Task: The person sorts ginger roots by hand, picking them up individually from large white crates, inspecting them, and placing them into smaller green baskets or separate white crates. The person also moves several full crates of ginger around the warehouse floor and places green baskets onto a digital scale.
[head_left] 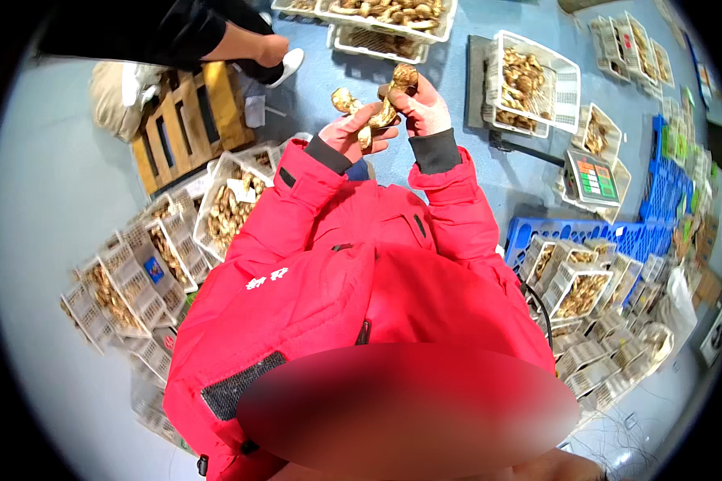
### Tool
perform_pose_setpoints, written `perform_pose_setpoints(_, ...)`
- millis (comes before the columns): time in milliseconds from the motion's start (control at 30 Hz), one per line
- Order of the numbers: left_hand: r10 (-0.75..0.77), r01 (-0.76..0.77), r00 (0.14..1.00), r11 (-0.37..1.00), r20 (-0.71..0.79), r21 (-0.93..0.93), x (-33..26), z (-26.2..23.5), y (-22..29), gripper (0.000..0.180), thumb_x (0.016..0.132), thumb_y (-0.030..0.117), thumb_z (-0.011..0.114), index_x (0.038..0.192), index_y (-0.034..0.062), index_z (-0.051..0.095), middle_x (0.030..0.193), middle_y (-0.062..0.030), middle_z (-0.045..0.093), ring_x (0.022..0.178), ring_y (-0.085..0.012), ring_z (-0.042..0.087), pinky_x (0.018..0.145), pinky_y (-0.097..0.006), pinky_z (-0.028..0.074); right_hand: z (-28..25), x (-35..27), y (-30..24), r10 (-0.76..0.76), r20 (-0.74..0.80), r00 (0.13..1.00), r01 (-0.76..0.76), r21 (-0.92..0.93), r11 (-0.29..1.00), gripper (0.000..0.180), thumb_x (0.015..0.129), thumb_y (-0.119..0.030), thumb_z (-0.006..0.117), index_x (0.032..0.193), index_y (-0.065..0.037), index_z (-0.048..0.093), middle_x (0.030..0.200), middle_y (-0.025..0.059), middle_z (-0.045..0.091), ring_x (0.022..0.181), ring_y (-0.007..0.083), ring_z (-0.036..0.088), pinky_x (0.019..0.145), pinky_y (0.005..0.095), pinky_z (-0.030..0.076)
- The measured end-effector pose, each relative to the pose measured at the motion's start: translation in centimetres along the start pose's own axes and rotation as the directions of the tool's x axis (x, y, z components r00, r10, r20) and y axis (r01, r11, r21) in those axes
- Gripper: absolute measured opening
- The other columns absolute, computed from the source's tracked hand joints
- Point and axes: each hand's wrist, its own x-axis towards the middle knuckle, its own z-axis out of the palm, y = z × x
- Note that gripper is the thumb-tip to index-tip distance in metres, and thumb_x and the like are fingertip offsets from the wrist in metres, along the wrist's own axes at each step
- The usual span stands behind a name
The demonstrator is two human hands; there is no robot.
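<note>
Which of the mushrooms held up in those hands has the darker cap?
The mushroom at the right hand: its cap is brown, while the other visible cap, beside the left hand, is paler and yellowish.

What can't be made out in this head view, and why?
All in the head view:
Exact count of mushrooms held: left hand and right hand partly cover them.
Other person: upper body cut off by the upper edge.
Scale: reading too small.
Red jacket: lower middle of picture hidden by a blurred patch.
</note>
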Motion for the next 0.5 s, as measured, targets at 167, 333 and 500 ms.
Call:
perform_pose_setpoints(167, -0.059, 0.054, 0.998, 0.991, 0.037, 0.123, 6.4, 0.1, 2.5, 0.031, 0.081, 0.025, 0.049, 0.102, 0.0024, 0.047, 0.093, -0.0075, 0.054, 0.076, -0.0138, 0.055, 0.057, -0.023, 0.045, -3.3, 4.8, -0.8, 0.015, 0.008, 1.000, -0.015, 0.023, 1.000, 0.048, 0.072, -0.012, 0.059, 0.114, 0.000, 0.039, 0.093, 0.0070, 0.052, 0.079, 0.0124, 0.052, 0.065, 0.0221, 0.041)
perform_pose_setpoints(333, -0.186, 0.194, 0.977, 0.978, 0.102, -0.079, 12.9, 0.3, 8.3, 0.028, 0.081, 0.021, 0.048, 0.098, -0.0013, 0.048, 0.084, -0.0068, 0.056, 0.061, -0.0118, 0.054, 0.052, -0.023, 0.046, -5.7, 11.3, -3.5, 0.043, -0.082, 0.996, -0.041, 0.036, 0.999, 0.040, 0.082, -0.024, 0.048, 0.112, 0.000, 0.040, 0.096, 0.0102, 0.053, 0.085, 0.0146, 0.052, 0.071, 0.0209, 0.041)
perform_pose_setpoints(500, -0.197, 0.218, 0.966, 0.968, 0.166, -0.122, 17.9, 1.4, 13.0, 0.026, 0.081, 0.020, 0.048, 0.093, -0.0023, 0.050, 0.078, -0.0093, 0.057, 0.059, -0.0147, 0.054, 0.050, -0.025, 0.044, -10.7, 16.1, -8.7, 0.037, -0.310, 0.950, -0.001, 0.115, 0.993, 0.042, 0.082, -0.025, 0.046, 0.116, -0.003, 0.037, 0.101, 0.0173, 0.052, 0.087, 0.0254, 0.054, 0.075, 0.0322, 0.043)
